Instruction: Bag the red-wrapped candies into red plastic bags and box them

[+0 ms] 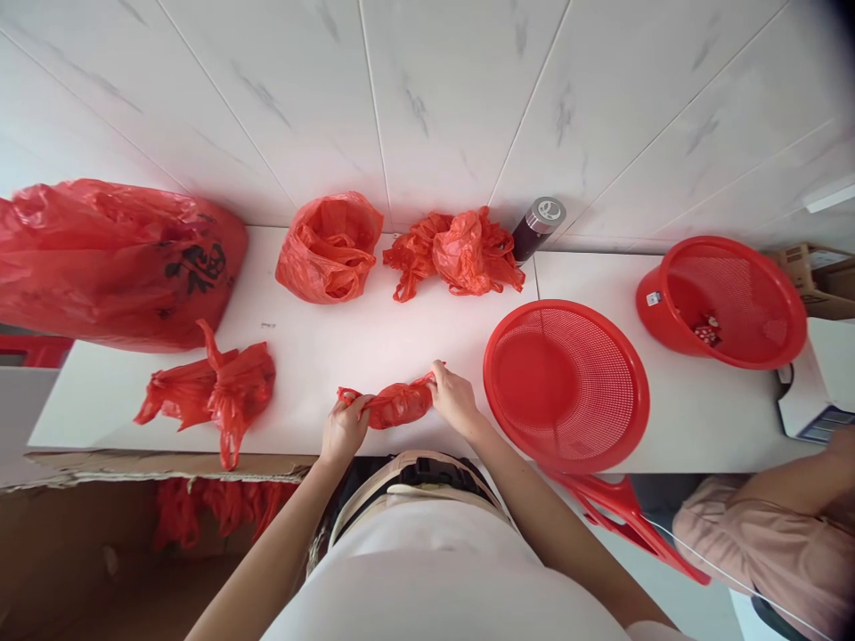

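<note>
A small red plastic bag (pixel 399 406) is stretched out above the near edge of the white table (pixel 321 343). Its left end is pinched in my left hand (pixel 346 427), and my right hand (pixel 452 398) grips its right end. The middle of the bag looks filled out; what is inside cannot be made out. Close to my right hand stands a red mesh basket (pixel 567 385) with nothing visible in it. Off to the left of my left hand lie tied red bags (pixel 244 378).
Along the wall are a large red bag (pixel 120 267), an open red bag (pixel 329 249), crumpled red bags (pixel 468 249), and a dark bottle (pixel 534 230). Another basket (pixel 721 303) holds small items. A cardboard box (pixel 73 534) sits below left; a person's arm (pixel 794 476) is at right.
</note>
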Demonstrator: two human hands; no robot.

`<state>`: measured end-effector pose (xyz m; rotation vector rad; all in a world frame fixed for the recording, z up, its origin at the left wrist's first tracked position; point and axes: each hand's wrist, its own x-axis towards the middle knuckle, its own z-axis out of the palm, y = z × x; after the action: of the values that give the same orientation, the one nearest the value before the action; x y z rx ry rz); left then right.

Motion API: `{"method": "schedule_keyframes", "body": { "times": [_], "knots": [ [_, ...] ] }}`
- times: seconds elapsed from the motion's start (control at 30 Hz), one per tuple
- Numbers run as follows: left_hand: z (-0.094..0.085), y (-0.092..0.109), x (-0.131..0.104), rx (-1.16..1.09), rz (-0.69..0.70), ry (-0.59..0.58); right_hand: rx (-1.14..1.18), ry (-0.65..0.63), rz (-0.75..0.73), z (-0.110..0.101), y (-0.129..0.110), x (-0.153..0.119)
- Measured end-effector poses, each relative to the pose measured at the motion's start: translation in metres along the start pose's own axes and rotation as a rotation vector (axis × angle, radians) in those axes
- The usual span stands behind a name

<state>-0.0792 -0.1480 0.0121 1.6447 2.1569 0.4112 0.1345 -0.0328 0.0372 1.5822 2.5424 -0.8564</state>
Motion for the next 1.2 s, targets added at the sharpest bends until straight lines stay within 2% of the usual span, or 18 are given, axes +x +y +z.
{"method": "schedule_keyframes", "body": {
  "times": [0.27,0.5,0.63,0.73,0.87,1.03,1.2],
  "knots": [
    [-0.003,-0.006,0.010,0.020,-0.026,0.092,-0.057,0.026,-0.004,-0.005,0.001,0.002],
    [0.008,-0.006,0.018,0.018,-0.018,0.070,-0.088,0.016,0.027,-0.001,0.002,0.011],
    [0.006,-0.005,0.021,0.006,0.017,0.038,-0.056,0.011,0.028,-0.006,0.000,0.013],
    [0.005,-0.004,0.020,0.011,0.068,-0.029,-0.009,-0.028,0.005,-0.002,-0.008,0.015],
    [0.017,-0.001,0.021,0.077,0.082,-0.150,-0.078,-0.135,-0.034,0.020,-0.015,0.018],
    [0.035,-0.003,0.030,0.140,0.039,-0.247,-0.109,-0.201,-0.041,0.043,-0.005,0.025],
    [0.037,-0.008,0.049,0.183,-0.009,-0.347,-0.117,-0.218,-0.016,0.048,0.004,0.037]
  ]
}}
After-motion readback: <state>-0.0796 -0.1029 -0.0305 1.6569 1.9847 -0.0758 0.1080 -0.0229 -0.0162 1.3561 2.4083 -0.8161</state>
